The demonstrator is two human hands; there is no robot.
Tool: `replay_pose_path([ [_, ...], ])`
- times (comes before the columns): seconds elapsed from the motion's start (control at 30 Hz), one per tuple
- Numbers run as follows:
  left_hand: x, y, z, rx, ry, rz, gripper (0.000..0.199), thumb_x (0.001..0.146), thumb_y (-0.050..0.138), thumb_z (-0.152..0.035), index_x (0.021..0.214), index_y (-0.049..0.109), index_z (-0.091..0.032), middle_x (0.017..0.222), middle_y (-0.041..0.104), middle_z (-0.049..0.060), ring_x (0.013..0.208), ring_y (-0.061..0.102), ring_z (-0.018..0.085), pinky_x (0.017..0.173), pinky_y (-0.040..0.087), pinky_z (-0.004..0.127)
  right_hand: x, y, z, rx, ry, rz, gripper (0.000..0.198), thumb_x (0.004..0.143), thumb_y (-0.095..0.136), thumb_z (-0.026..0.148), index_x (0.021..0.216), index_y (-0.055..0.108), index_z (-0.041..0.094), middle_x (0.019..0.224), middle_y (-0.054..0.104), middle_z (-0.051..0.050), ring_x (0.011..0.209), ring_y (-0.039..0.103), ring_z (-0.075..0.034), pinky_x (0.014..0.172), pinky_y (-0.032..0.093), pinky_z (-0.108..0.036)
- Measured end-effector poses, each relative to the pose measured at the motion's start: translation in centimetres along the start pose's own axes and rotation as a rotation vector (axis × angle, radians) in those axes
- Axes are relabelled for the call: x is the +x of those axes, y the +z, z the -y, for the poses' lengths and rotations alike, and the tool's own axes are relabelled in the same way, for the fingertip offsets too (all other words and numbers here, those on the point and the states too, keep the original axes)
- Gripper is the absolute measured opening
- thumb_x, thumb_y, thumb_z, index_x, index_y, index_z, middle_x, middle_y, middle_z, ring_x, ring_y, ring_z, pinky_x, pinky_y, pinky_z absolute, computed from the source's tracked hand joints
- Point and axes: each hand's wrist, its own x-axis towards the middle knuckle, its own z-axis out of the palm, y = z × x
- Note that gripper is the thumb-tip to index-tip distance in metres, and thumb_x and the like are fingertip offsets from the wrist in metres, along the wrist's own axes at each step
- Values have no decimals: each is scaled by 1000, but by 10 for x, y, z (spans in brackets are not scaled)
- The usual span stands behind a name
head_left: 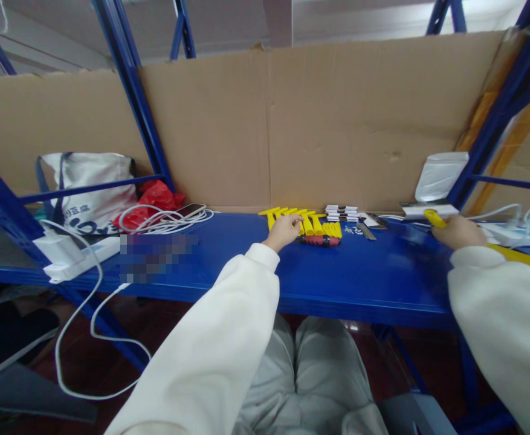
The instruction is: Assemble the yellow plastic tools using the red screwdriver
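Observation:
Over the left end of a row of yellow T-shaped plastic handles [309, 225] is my left hand [285, 231], its fingers curled together. Whatever they may pinch is too small to make out. Just right of that hand lies a red and black screwdriver [319, 240]. My right hand [462, 232], far to the right, is closed around a yellow plastic handle [434, 218], one end of which sticks out to the left. Between the hands are a stack of white packets [341, 213], small white bits [353, 229] and a flat metal blade [367, 231].
The blue table [359, 272] backs onto a cardboard wall [337, 121] between blue posts. To the left are a white cloth bag [92, 181], a red plastic bag [158, 196], coiled white cables [169, 220] and a power strip [83, 257]. Another power strip [518, 234] lies right.

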Motion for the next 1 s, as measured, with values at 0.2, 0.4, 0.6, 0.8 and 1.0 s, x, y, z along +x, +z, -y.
replay_pose_path([
  [0.2, 3, 3, 2, -52, 49, -129, 51, 99, 59, -19, 148, 61, -10, 148, 68, 17, 132, 68, 26, 118, 48, 37, -28, -25, 92, 254, -100, 27, 41, 95, 64, 19, 134, 69, 8, 129, 74, -28, 122, 70, -38, 87, 52, -37],
  [0.4, 5, 9, 1, -89, 12, -137, 63, 102, 61, -29, 160, 47, -11, 166, 48, 20, 157, 43, 27, 130, 31, 40, -44, 1, 167, 578, -377, -36, 22, 87, 74, 22, 109, 74, 19, 105, 80, -14, 100, 74, -29, 81, 54, -32],
  [0.6, 6, 18, -5, -272, 90, -44, 47, 103, 57, -24, 149, 62, -17, 154, 64, 10, 148, 55, 26, 125, 41, 41, -73, 28, 186, 620, -549, 136, 14, 84, 74, 18, 97, 72, 22, 102, 80, -11, 99, 75, -27, 81, 55, -30],
  [0.8, 7, 21, -9, -425, 44, 15, 36, 103, 55, -19, 134, 73, -17, 139, 75, 9, 131, 68, 25, 115, 51, 38, -80, 34, 184, 726, -571, 217, 28, 79, 77, 17, 105, 70, 21, 103, 79, -10, 98, 75, -27, 93, 56, -37],
  [1.0, 6, 19, -16, -594, -141, 26, 38, 110, 44, -30, 132, 74, -18, 126, 80, 8, 122, 73, 25, 106, 57, 36, -85, 34, 191, 1185, -444, 455, 58, 78, 82, 26, 131, 58, 20, 85, 73, -1, 83, 72, -21, 76, 59, -30],
])
